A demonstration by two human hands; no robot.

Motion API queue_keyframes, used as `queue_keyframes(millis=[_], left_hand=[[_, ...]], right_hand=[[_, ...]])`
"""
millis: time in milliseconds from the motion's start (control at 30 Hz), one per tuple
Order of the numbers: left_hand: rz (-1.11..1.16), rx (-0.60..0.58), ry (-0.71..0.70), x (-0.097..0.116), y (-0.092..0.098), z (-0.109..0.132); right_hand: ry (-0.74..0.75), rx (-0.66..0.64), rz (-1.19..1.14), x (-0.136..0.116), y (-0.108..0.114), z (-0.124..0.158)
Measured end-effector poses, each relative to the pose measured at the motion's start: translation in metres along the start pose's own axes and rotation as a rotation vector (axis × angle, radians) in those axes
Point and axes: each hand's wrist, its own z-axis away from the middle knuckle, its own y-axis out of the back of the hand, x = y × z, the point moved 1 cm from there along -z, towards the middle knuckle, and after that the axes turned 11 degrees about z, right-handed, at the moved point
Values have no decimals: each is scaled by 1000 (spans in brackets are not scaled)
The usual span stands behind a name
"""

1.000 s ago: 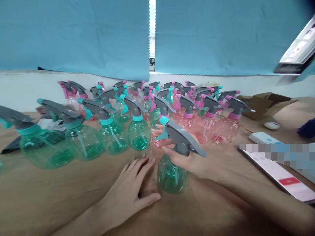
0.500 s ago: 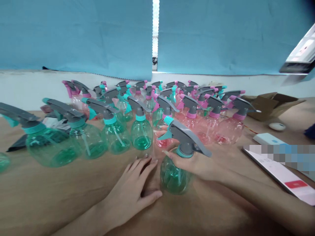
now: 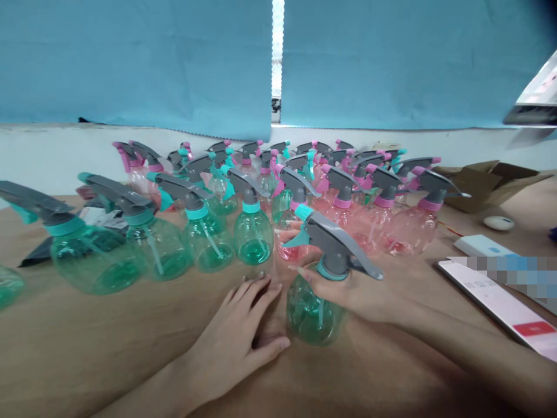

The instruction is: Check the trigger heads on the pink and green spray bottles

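Occupying the grasp of the right hand [image 3: 354, 295]: one green sprayer [image 3: 314, 318], roughly upright, fingers wrapped below its collar [image 3: 333, 271]. Left hand [image 3: 237, 325]: palm down on table [image 3: 130, 342], fingers spread, holding nothing, thumb just beside the sprayer. Beyond the left fingertips: green bottles [image 3: 253, 232], in a row. Beyond the right fingers: pink bottles [image 3: 412, 229]. Right of those fingers: one phone [image 3: 487, 296].

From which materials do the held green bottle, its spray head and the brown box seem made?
Green bottle: glossy plastic, probably; its tube shows through, though glass looks possible.
Spray head: likely moulded plastic, smooth, opaque, grey and turquoise.
Brown box: apparently matte cardboard, with folded flaps.
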Motion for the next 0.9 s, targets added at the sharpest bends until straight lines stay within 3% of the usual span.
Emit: queue_keyframes(millis=[233,467,700,900], left_hand=[[-49,-22,-13,1,0,1],[-81,-35,-18,3,1,0],[-78,-28,-16,3,1,0],[-77,-31,-14,4,2,0]], right_hand=[[13,-34,-42,2,1,2],[37,37,-170,3,2,4],[-39,15,-148,6,1,4],[-15,11,-130,7,2,4]])
